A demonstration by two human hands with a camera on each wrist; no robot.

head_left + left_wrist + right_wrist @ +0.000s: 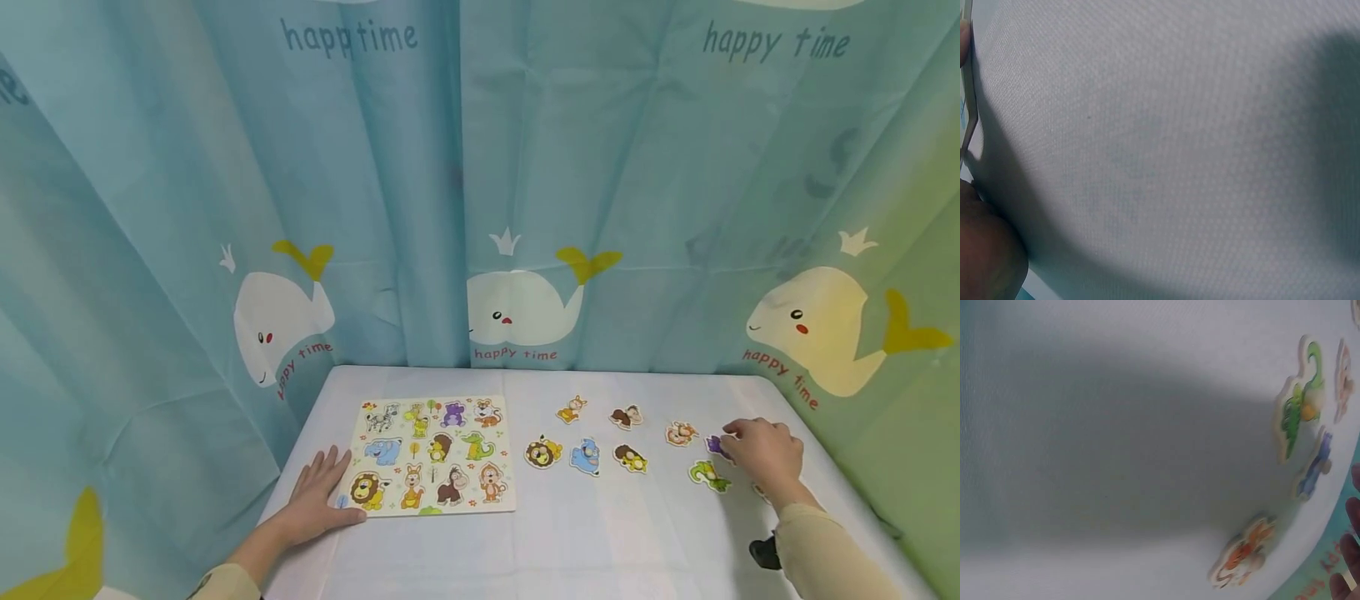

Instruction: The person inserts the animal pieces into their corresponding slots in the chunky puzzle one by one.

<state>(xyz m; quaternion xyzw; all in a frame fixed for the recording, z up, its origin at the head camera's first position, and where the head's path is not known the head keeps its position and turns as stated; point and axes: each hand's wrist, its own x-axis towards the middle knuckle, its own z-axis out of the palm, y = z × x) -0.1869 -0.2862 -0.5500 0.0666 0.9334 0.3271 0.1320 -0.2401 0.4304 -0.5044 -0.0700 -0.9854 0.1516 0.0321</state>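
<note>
A wooden animal puzzle board lies flat at the left of the table. My left hand rests at its left edge, fingers spread, thumb at the lower left corner; the left wrist view catches the board's edge. Over at the right, my right hand is above the loose pieces with its fingertips close by the purple hippo piece. From the right wrist, its fingers appear apart from that purple piece. The green crocodile piece and the tiger piece lie nearby, the latter mostly hidden from the head.
Between board and right hand lie more loose pieces: kangaroo, brown ape, lion, blue elephant, hedgehog and monkey. A whale-print curtain hangs behind the white table.
</note>
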